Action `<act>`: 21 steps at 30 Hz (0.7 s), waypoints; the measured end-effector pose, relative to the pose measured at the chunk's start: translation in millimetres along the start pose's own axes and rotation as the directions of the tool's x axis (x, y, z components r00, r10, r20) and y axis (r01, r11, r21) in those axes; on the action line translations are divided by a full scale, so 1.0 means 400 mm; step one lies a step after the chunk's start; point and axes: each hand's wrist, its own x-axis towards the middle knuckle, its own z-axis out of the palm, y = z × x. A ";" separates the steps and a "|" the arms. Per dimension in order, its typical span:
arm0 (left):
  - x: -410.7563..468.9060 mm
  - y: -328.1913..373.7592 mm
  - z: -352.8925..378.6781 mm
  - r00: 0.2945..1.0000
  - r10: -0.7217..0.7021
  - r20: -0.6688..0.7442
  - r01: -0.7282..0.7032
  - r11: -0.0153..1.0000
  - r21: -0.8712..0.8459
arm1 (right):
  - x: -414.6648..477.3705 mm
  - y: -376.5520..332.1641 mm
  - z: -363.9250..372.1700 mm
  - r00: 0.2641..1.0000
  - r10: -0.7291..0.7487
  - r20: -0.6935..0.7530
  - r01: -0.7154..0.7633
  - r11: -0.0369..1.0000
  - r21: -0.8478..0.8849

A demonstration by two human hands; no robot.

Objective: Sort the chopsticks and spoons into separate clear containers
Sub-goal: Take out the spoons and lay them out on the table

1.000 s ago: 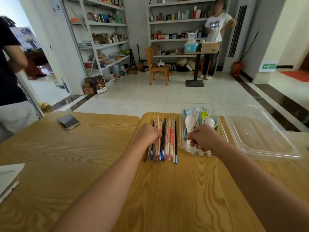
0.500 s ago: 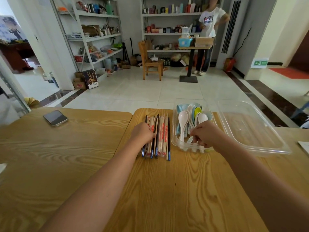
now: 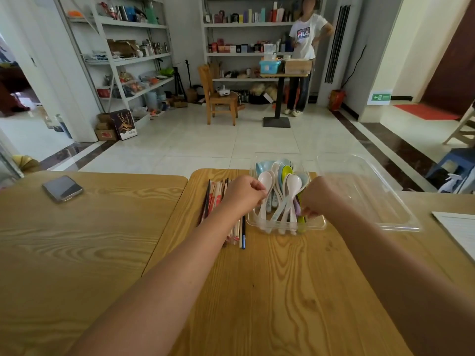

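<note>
1. Fingers (image 3: 307, 211) of the right hand (image 3: 320, 199) are pinching spoons (image 3: 293, 183) in their clear container (image 3: 312, 226), probably bunching them; the left hand (image 3: 244, 192) is curling at its rim, grip unclear.
2. Chopsticks (image 3: 214, 196) are lying uncontained on the table (image 3: 270, 278) beside it.

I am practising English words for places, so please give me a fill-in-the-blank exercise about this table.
1. The ____ lie in the smaller clear container.
2. The chopsticks lie on the table, to the ____ of that container.
3. The larger clear container is ____.
Missing words: spoons; left; empty.
</note>
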 end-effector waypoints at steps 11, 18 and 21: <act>0.052 -0.020 0.076 0.987 -0.127 0.094 0.132 0.990 -0.044 | -0.011 -0.023 0.128 0.943 -0.299 0.146 0.333 0.855 -0.397; 0.047 -0.018 0.081 0.990 -0.131 0.045 0.134 0.989 -0.062 | -0.033 -0.033 0.156 0.909 -0.371 0.189 0.415 0.772 -0.482; 0.039 -0.009 0.085 0.993 -0.113 0.038 0.114 0.993 -0.024 | -0.052 -0.027 0.140 0.890 -0.411 0.195 0.454 0.775 -0.440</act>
